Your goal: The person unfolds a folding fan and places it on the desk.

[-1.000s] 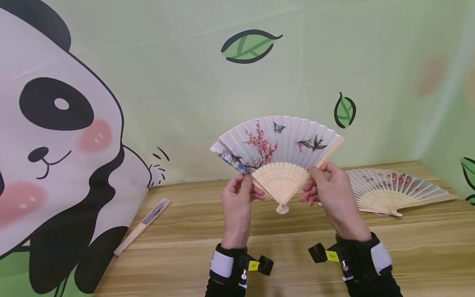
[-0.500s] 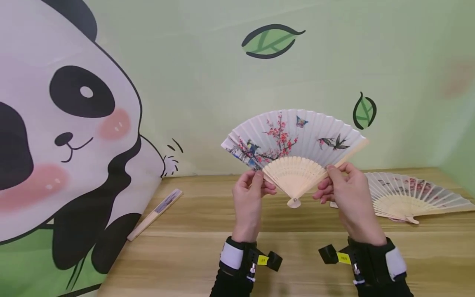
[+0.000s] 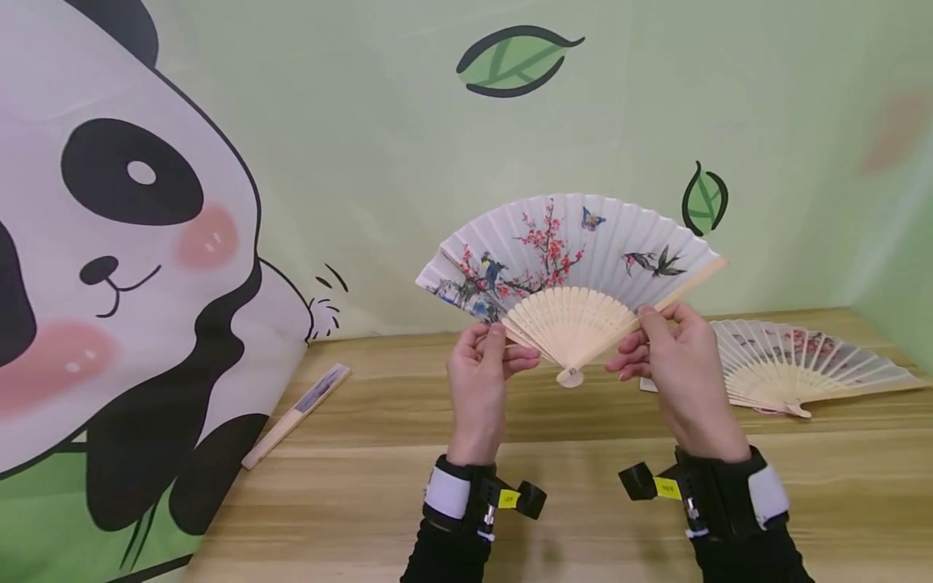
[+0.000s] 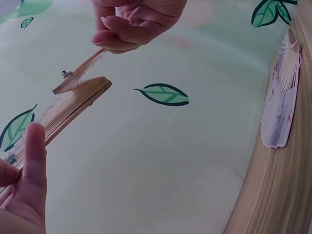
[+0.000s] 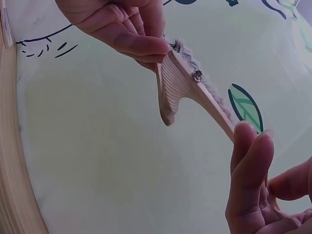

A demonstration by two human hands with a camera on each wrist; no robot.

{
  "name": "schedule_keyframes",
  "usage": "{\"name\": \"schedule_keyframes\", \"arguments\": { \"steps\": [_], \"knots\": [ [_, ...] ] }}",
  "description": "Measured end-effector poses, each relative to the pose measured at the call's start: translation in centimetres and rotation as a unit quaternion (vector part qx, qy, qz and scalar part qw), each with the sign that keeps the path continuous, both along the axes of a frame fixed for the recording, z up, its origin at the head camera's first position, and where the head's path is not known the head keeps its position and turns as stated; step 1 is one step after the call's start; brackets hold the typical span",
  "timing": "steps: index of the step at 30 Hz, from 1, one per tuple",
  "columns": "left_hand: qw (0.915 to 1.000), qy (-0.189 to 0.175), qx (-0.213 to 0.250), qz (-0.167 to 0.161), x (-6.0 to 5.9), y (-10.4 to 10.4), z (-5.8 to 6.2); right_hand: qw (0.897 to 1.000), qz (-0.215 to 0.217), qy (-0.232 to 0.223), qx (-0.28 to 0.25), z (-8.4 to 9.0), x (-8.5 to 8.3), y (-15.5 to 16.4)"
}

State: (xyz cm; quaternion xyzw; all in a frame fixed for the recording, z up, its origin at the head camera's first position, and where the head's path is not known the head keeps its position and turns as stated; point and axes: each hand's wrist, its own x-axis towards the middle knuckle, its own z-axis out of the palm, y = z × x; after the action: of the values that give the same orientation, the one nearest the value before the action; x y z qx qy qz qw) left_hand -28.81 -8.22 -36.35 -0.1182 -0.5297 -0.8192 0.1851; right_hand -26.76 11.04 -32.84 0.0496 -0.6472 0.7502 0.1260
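Note:
I hold a folding paper fan (image 3: 576, 259) spread wide above the table, painted with red blossoms, birds and a butterfly, its bamboo ribs meeting at a rivet (image 3: 569, 376). My left hand (image 3: 484, 364) pinches the fan's left outer rib. My right hand (image 3: 666, 344) pinches the right outer rib (image 3: 685, 283). The left wrist view shows the fan (image 4: 73, 100) edge-on between my left thumb and the other hand. In the right wrist view the ribs (image 5: 183, 80) run from my right fingers to the left hand.
A second spread fan (image 3: 798, 364) lies on the wooden table (image 3: 583, 502) at the right. A folded fan (image 3: 295, 414) lies at the left by the panda backdrop (image 3: 124, 283). A green leaf-printed wall stands behind.
The fan has spread wider, its left edge swinging out and down to show more of the painting. Both hands keep their pinch and sit slightly higher in view.

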Motion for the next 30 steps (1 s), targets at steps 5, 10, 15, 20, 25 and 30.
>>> {"name": "schedule_keyframes", "arguments": {
  "steps": [5,10,15,20,25,30],
  "knots": [
    [1.0000,-0.001,0.006,0.000,0.02,-0.03,-0.06,1.000,-0.007,-0.009,0.000,-0.12,-0.06,-0.14],
    [0.9999,0.003,0.009,0.006,0.01,-0.01,-0.05,1.000,-0.016,-0.007,-0.007,-0.22,-0.13,-0.21],
    [0.9998,0.012,0.005,0.015,-0.09,-0.01,0.15,1.000,-0.021,0.003,-0.020,-0.09,-0.23,-0.32],
    [0.9996,0.015,0.003,0.026,-0.27,0.19,0.41,0.999,-0.021,0.008,-0.041,-0.02,-0.33,-0.23],
    [0.9993,0.015,0.006,0.035,-0.13,0.28,0.48,0.998,-0.023,0.001,-0.058,-0.16,-0.47,-0.26],
    [0.9991,0.016,0.009,0.038,0.12,0.32,0.39,0.998,-0.028,-0.009,-0.058,-0.28,-0.64,-0.25]
  ]
}}
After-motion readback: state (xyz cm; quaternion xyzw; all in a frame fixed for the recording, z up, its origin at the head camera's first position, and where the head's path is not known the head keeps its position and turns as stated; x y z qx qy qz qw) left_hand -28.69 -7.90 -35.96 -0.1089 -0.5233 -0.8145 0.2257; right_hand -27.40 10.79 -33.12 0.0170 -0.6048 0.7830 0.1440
